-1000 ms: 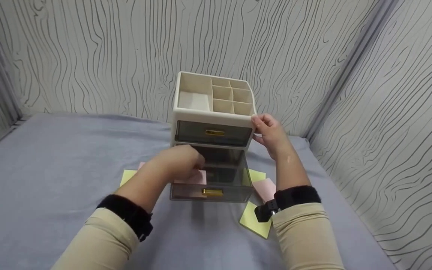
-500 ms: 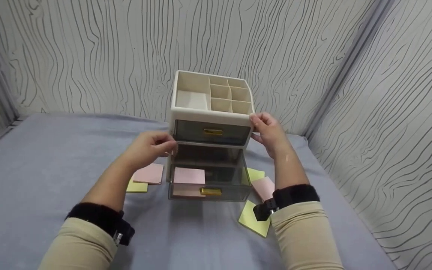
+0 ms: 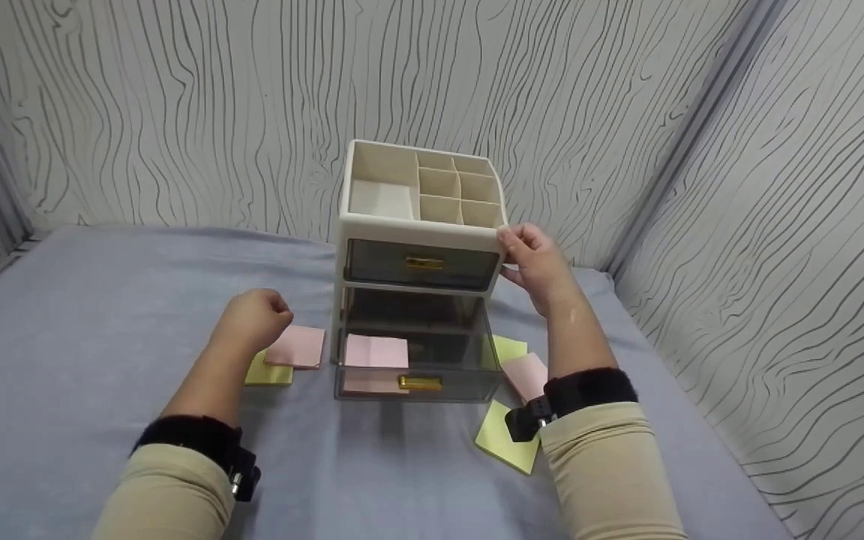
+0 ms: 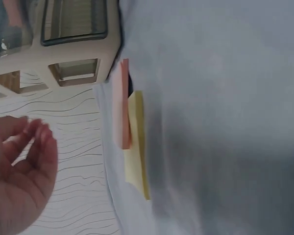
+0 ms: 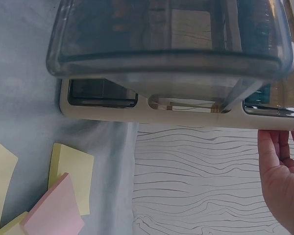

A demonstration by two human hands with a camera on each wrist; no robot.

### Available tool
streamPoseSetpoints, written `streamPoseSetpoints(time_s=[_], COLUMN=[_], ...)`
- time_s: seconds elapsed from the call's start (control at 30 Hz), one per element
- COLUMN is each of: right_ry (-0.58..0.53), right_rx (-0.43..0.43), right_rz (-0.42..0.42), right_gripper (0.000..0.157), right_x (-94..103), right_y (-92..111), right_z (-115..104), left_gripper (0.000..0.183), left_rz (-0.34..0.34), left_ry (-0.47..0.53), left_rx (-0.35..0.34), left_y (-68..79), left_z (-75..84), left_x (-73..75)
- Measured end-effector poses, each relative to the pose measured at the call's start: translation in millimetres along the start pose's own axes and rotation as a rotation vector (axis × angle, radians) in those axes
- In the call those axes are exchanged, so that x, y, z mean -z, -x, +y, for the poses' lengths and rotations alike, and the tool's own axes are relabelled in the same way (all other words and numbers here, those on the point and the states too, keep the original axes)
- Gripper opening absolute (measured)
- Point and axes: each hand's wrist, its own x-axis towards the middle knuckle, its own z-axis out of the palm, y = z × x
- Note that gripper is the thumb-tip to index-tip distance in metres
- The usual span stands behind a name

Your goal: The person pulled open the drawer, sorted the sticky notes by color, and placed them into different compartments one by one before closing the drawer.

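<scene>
A cream desktop drawer organizer (image 3: pixel 421 225) stands mid-table. Its middle smoky clear drawer (image 3: pixel 454 386) is pulled out, and a pink sticky note pad (image 3: pixel 376 352) lies inside at the left. My right hand (image 3: pixel 541 266) holds the organizer's upper right front corner, thumb on the front; the right wrist view shows the fingers (image 5: pixel 268 152) at its side edge. Left of the organizer, my left hand (image 3: pixel 252 319) hovers with loosely bent fingers and nothing in them. Just beside it, a pink sticky note pad (image 3: pixel 297 347) overlaps a yellow pad (image 3: pixel 271 373) on the cloth.
Right of the organizer lie a yellow pad (image 3: pixel 509 349), a pink pad (image 3: pixel 526 375) and a nearer yellow pad (image 3: pixel 507 439), close to the right forearm. A grey-blue cloth (image 3: pixel 372 480) covers the table. Patterned wall panels (image 3: pixel 252 97) rise behind and at the sides.
My left hand has come out of the drawer and moved left toward the pads there, leaving the pink pad visible inside. My right hand has kept its hold on the organizer.
</scene>
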Motion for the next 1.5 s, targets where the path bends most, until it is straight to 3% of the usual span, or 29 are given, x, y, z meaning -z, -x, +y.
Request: streamPoseSetpoints(time_s=[0.1,0.23,0.47,0.67,0.8,1.03,1.5], right_ry=[-0.006,-0.013,-0.005,0.011,0.016,0.018,0.020], right_rx=[-0.007,-0.010,0.001,-0.002,-0.008,-0.002,-0.011], right_rz=[-0.001,-0.004,0.000,-0.002,0.000,0.004,0.006], right_gripper=[0.024,0.023,0.024,0.025,0.026,0.024,0.025], right_x=[-1.5,-2.7,0.0,0.0,0.0,0.7,0.8], right_y=[-0.2,-1.0,-2.8,-4.1,-3.9,-3.5,-3.3], right_z=[1.3,2.8,2.0,1.0,0.6,0.2,0.8], left_gripper=[0.020,0.023,0.043,0.050,0.050,0.072,0.073], left_rz=[-0.026,-0.030,-0.031,-0.072,-0.070,-0.085,-0.101], left_ry=[-0.078,-0.111,-0.166,-0.186,-0.192,-0.218,-0.195], left_rx=[0.057,0.137,0.247,0.264,0.241,0.209,0.243], left_y=[0.3,-0.1,-4.7,-7.4,-8.1,-8.8,-5.3], left_z=[-2.6,-5.4,-7.6,-9.3,-10.5,-9.1,-7.3], left_x=[-6.3,-14.6,-26.2,-30.0,-30.0,-32.4,-33.5])
